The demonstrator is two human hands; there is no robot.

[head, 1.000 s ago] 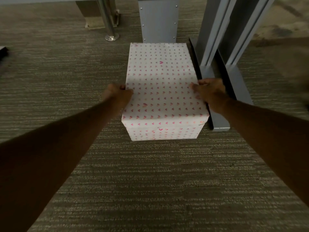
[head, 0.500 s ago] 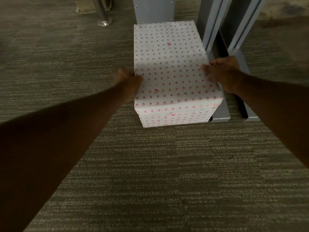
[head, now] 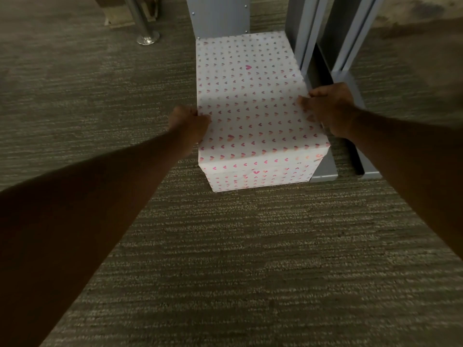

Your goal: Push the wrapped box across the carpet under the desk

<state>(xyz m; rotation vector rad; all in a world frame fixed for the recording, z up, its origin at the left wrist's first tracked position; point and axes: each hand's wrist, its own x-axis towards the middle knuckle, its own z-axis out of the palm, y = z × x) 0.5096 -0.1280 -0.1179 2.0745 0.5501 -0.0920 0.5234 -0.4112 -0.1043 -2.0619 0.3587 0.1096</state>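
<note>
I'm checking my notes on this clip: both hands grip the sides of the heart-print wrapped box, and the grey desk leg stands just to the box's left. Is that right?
Not quite. The head view shows the grey desk leg on the box's right, beside the right hand. The rest holds: the left hand and the right hand grip opposite sides of the heart-print wrapped box.

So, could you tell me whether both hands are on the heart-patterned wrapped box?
Yes, the left hand and right hand grip its opposite top edges.

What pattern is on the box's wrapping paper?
Small pink hearts on white paper, on the wrapped box, seen clearly from the head view.
</note>
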